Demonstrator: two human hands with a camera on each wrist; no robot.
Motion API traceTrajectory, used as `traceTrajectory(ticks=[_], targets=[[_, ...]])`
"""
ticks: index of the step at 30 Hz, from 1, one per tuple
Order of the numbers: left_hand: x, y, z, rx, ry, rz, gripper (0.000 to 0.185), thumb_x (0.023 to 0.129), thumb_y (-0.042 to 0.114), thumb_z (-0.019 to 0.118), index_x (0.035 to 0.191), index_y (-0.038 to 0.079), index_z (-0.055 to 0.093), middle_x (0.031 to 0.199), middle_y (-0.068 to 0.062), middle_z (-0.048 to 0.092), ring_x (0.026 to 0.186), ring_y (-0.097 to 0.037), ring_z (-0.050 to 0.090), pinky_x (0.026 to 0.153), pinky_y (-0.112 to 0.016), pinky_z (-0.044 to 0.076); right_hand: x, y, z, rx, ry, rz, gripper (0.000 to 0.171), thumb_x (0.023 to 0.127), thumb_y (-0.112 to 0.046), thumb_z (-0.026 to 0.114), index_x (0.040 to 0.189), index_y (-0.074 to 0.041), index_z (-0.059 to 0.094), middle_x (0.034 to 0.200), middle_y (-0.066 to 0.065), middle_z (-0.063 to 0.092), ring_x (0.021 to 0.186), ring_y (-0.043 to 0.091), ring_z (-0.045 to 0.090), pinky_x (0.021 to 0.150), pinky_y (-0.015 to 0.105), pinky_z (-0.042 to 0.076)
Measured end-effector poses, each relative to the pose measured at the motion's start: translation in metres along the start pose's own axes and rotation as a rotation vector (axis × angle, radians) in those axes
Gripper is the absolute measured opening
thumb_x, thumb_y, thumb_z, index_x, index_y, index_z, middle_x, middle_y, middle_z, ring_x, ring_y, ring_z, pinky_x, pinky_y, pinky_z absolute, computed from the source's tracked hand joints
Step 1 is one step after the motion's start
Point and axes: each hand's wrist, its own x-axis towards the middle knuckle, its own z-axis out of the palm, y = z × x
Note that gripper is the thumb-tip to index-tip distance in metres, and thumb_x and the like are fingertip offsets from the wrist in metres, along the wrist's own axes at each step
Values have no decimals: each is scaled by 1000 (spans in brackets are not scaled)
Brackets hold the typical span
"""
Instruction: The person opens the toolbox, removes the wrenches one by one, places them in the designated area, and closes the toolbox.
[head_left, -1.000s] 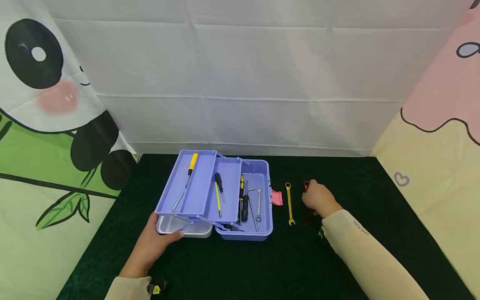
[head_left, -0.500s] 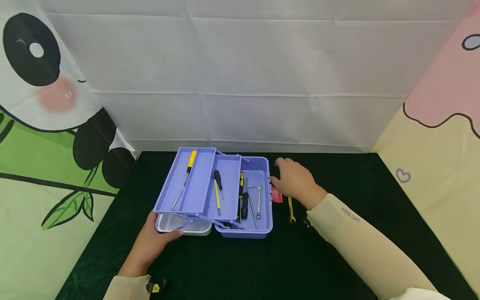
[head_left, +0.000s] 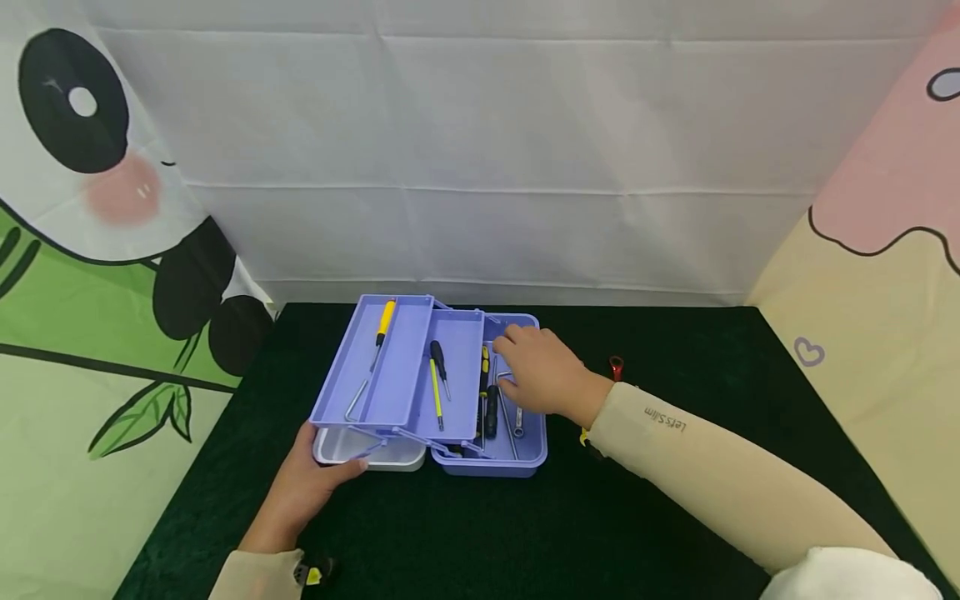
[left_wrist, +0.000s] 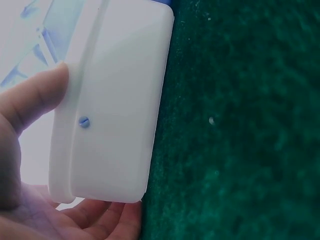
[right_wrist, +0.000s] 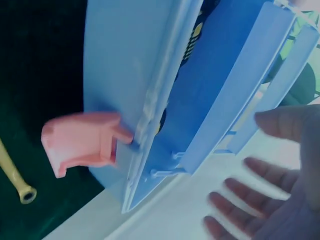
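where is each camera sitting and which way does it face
Head: worn high, looking forward and down at the open toolbox; both hands and sleeves show.
Left wrist: beside the white lid, facing it; left hand shows.
Right wrist: looks up at the toolbox; right hand open.
Shared: pink latch, yellow wrench.

One piece of text can be read: the word "let'sslim", printed in small dark letters on the beige sleeve (head_left: 720, 475) of the person's right forearm, near the wrist; it appears upside down in the head view. The toolbox, the tools and the cartoon backdrops show no readable words or numbers.
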Motion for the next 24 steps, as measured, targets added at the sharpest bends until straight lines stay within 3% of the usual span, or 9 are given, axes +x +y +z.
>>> traceTrajectory(ticks=[4,9,13,24], targets=[[0,0,1,2,4,6,120,85,34,86,166,17,-1,166,-22,20,142,-45,35,115,-67,26,4,5,-5,-22,-14,-154,41,98,-31,70,135,-15,64,129,3,61,120,21,57,109,42,44],[-1,0,1,9,10,-4,121,85,36,86,166,17,-1,166,-22,20,142,-46,35,115,-68,27,8,10,-5,-71,-140,-291,40,97,-30,71,135,-19,64,134,1,62,123,21,57,113,44,41],[1,1,3,5,8,0,121,85,36,86,166,16,-1,166,-22,20,141,-46,36,115,-67,28,12,15,6,-48,-229,-298,43,95,-28,74,135,-19,64,133,1,62,124,21,57,113,44,41],[6,1,7,21,19,-10,126,83,38,87,166,16,-6,167,-23,17,143,-46,32,115,-69,24,28,22,38,-7,-371,-221,45,87,-25,82,130,-21,69,116,-4,61,104,16,59,101,41,49]])
